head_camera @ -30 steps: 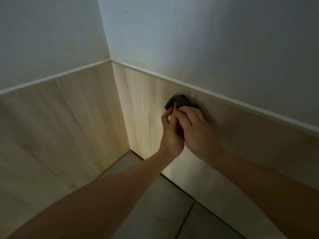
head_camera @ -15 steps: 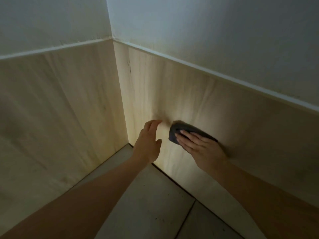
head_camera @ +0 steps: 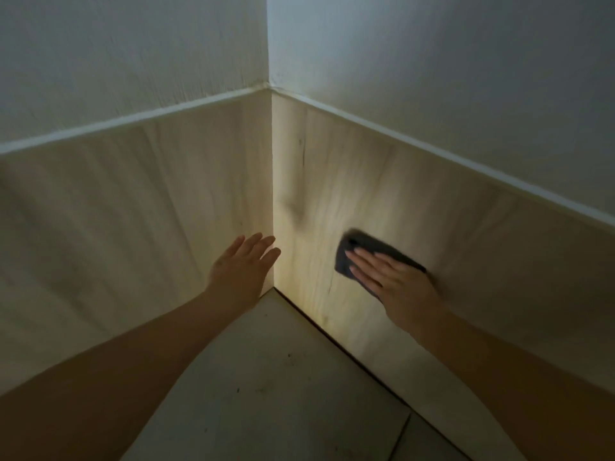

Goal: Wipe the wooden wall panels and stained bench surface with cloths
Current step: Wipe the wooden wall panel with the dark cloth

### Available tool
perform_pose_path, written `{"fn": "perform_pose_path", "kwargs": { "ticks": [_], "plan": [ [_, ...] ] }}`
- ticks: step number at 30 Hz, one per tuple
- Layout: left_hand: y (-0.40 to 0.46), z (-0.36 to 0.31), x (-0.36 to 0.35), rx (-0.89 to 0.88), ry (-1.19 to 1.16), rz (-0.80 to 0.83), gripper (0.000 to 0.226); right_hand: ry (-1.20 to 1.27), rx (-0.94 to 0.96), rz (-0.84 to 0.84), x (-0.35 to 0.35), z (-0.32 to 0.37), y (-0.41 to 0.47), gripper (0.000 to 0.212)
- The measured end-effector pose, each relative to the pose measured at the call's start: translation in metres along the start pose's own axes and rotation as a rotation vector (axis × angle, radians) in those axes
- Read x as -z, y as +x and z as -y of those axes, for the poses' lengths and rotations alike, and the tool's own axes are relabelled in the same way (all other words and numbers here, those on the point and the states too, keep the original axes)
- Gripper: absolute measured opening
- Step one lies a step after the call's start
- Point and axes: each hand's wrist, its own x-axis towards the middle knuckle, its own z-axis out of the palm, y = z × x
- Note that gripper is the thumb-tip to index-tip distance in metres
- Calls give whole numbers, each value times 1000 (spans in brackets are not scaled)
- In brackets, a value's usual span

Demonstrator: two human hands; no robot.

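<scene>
There, the corner seam (head_camera: pixel 272 194) where the two wooden wall panels met served as the landmark. To its right ran the right wall panel (head_camera: pixel 416 211), lit pale near the seam and bearing a dark smudge (head_camera: pixel 294 207) just beside it. To its left stood the left wall panel (head_camera: pixel 133 211), dimmer. A white trim strip (head_camera: pixel 133 119) capped both panels, with painted wall (head_camera: pixel 432 61) above. Below the seam lay the bench surface (head_camera: pixel 266 377), pale and flecked with small dark specks, a joint line crossing it lower right.

The dark cloth (head_camera: pixel 349 252) sat flat on the right wall panel, right of the seam and below the smudge. The right hand (head_camera: pixel 392 281) pressed it against the wood with straight, spread fingers, covering most of it. The left hand (head_camera: pixel 244 264) hovered just left of the seam's foot, fingers extended and relaxed, holding nothing; whether it touched the panel could not be told. Nothing that could be called a container showed.
</scene>
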Motion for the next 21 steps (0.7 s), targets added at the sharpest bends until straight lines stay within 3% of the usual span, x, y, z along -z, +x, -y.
{"fn": "perform_pose_path", "kwargs": {
  "ticks": [3, 8, 12, 17, 21],
  "plan": [
    [1, 19, 0, -35, 120, 34, 59, 26, 89, 95, -5, 7, 0, 77],
    [6, 40, 2, -54, 257, 59, 53, 104, -73, -216, 37, -20, 73, 69],
    [9, 51, 1, -26, 319, 94, 54, 72, -158, -245, 48, -22, 102, 64],
    [8, 69, -5, 6, 302, 61, 53, 117, 20, -13, 19, 13, 74, 58],
    [8, 77, -9, -26, 266, -8, 52, 45, -14, -60, 35, 2, 94, 58]
  ]
}}
